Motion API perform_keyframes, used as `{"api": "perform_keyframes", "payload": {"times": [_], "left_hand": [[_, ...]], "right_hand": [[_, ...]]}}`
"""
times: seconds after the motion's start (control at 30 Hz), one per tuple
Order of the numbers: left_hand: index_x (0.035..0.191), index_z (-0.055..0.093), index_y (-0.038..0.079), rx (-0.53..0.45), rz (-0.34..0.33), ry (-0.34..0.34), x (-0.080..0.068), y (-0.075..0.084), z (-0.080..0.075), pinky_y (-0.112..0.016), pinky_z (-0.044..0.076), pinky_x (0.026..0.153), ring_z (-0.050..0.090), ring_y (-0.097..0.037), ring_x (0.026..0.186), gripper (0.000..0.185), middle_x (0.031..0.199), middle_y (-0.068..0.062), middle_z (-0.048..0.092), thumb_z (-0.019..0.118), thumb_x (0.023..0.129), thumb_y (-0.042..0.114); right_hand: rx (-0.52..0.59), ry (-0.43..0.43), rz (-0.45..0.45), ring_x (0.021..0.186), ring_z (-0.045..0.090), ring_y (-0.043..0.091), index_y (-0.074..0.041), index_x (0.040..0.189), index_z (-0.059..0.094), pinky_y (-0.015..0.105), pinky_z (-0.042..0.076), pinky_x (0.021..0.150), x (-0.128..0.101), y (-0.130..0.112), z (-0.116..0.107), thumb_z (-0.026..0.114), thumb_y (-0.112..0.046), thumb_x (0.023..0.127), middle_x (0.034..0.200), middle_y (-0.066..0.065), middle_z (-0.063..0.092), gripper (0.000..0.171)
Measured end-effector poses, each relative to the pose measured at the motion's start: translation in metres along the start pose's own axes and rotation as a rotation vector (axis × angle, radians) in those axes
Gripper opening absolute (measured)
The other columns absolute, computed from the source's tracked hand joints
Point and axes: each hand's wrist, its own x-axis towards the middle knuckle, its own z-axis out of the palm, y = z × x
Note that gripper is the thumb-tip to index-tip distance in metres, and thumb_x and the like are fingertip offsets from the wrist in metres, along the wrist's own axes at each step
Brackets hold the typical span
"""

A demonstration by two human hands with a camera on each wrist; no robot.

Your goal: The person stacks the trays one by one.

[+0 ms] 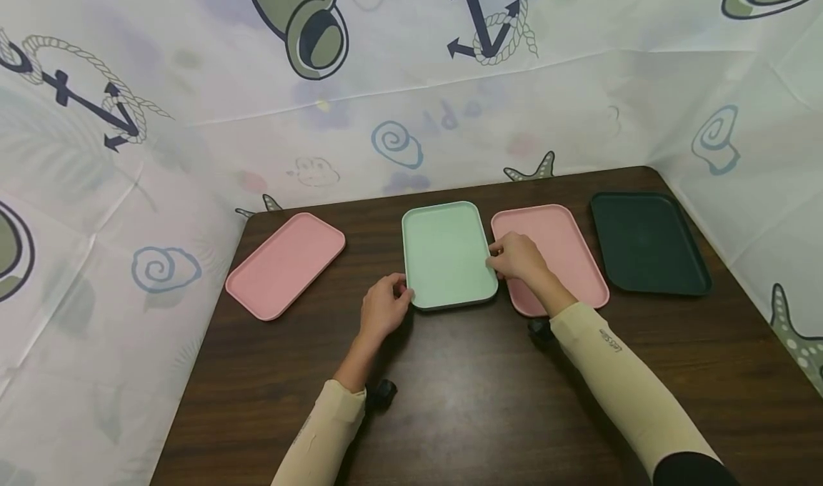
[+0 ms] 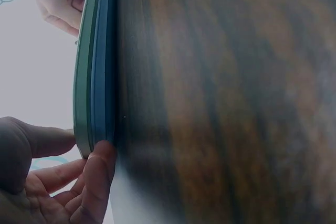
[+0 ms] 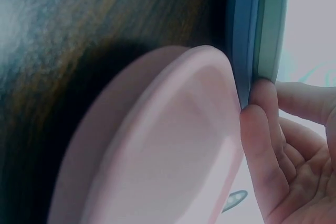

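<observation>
Head view: four trays, two pink (image 1: 285, 264), one mint (image 1: 446, 254), one dark green (image 1: 648, 241).

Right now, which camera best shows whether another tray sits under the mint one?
Left wrist view: the mint tray lies stacked on a blue tray, edges clearly side by side. The right wrist view shows both edges, partly behind a pink tray. The head view shows only the mint top.

Mint-green tray (image 1: 448, 254) stacked on a blue tray (image 2: 103, 66), flat on table, between pink trays

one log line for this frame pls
left hand: grips mint green plastic tray left edge | right hand: grips right edge | blue tray beneath
</observation>
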Motion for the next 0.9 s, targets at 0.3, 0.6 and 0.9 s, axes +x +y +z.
{"api": "perform_keyframes", "payload": {"times": [0.3, 0.6, 0.9], "left_hand": [[0.123, 0.067, 0.011, 0.001, 0.030, -0.069, 0.003, -0.001, -0.004, -0.046, 0.048, 0.083, 0.063, -0.017, 0.078, 0.031, 0.092, 0.001, 0.067, 0.061, 0.095, 0.020], [0.137, 0.056, 0.007, -0.032, 0.061, -0.225, 0.004, -0.003, -0.012, -0.042, 0.048, 0.079, 0.062, -0.008, 0.064, 0.040, 0.098, -0.003, 0.064, 0.055, 0.099, 0.021], [0.144, 0.048, 0.007, -0.127, 0.021, -0.316, 0.000, -0.011, -0.020, -0.032, 0.051, 0.053, 0.063, -0.018, 0.059, 0.045, 0.111, -0.013, 0.059, 0.048, 0.102, 0.020]], "right_hand": [[-0.006, 0.016, 0.002, 0.054, 0.063, 0.013, 0.001, 0.118, 0.069, 0.027, 0.052, 0.054, -0.002, -0.002, 0.000, 0.068, -0.016, 0.088, 0.072, 0.006, 0.070, 0.035], [0.020, 0.044, -0.011, 0.058, 0.066, 0.014, 0.001, 0.116, 0.070, 0.027, 0.052, 0.055, -0.008, -0.001, 0.001, 0.068, -0.018, 0.088, 0.080, 0.008, 0.070, 0.034], [0.078, 0.106, -0.099, 0.061, 0.066, 0.013, 0.003, 0.121, 0.067, 0.029, 0.050, 0.055, -0.038, 0.004, 0.001, 0.068, -0.021, 0.091, 0.089, 0.012, 0.072, 0.039]]}}
